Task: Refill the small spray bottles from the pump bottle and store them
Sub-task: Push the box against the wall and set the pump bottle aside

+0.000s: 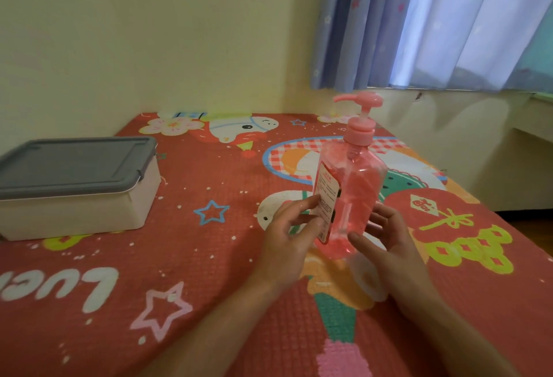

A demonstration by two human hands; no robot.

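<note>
Pump bottle (348, 194) tilts over open mat (191, 245), right hand (389, 239) gripping, left hand (284, 242) pressing flat-fingered (lidded box (74, 185) well apart)

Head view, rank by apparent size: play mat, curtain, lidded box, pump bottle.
1. play mat
2. curtain, though it is cut off by the frame edge
3. lidded box
4. pump bottle

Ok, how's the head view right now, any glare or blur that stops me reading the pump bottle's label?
Head view: daylight through the curtains at top right washes out in patches, no glare on the pump bottle; its label is too soft and small to read; the left hand and right hand at it look slightly smeared.
</note>
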